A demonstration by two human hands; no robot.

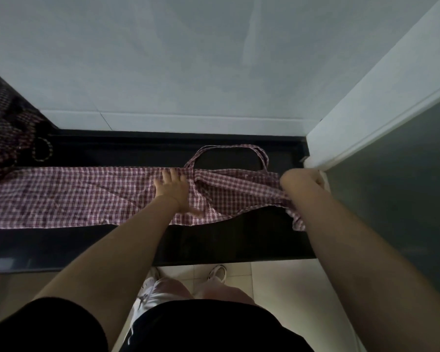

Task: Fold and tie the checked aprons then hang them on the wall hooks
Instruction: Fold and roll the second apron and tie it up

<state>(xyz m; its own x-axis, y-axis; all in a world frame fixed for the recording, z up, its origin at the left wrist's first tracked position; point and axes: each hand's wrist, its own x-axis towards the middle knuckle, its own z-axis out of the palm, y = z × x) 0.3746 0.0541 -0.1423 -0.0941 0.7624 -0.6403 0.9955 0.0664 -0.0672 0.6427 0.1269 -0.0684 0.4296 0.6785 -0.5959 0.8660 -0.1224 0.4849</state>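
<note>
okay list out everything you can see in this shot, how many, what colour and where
checked apron: one, red and white, spread flat along the black counter.
neck loop: one, same check, lying on the counter behind the apron's right end.
heap of checked cloth: one, red and white, far left of the counter.
counter: one, black, along the white wall.
shoes: two, white, on the pale floor tiles.
left hand: flat, pressing the apron's middle.
right hand: grip closed on the apron's right end.
</note>
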